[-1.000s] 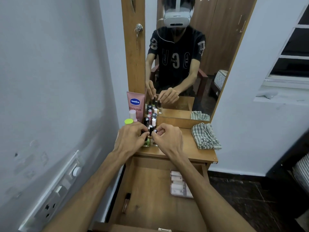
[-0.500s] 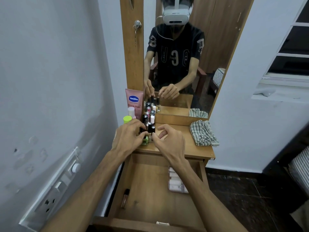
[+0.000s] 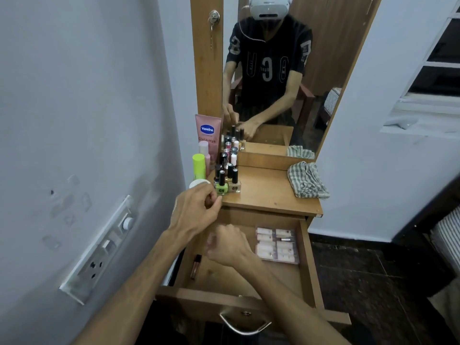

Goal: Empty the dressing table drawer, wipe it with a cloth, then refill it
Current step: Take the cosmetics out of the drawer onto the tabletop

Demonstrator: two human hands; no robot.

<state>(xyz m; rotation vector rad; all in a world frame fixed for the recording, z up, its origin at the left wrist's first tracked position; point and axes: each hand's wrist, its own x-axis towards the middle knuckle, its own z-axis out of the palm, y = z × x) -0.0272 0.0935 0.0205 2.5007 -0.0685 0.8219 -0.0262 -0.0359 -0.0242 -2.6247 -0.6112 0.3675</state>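
Dressing table top [image 3: 268, 195]: bottles [image 3: 227, 170] clustered at its left edge, in rows running from the front edge back to the mirror [image 3: 281, 70]; a tube [image 3: 208, 135] upright in the back left corner, against the mirror frame; a cloth [image 3: 307, 180] bunched at the right edge, near the back. Drawer [image 3: 249, 275]: pulled out below the front edge of the top; a packet [image 3: 277, 245] in its back right corner; a small vial [image 3: 196, 266] along its left wall. Left hand [image 3: 196, 212] at the front left corner of the top, just before the bottles; right hand [image 3: 229, 246] lower, over the drawer's back half. Switch panel [image 3: 99, 250] on the wall left of the drawer
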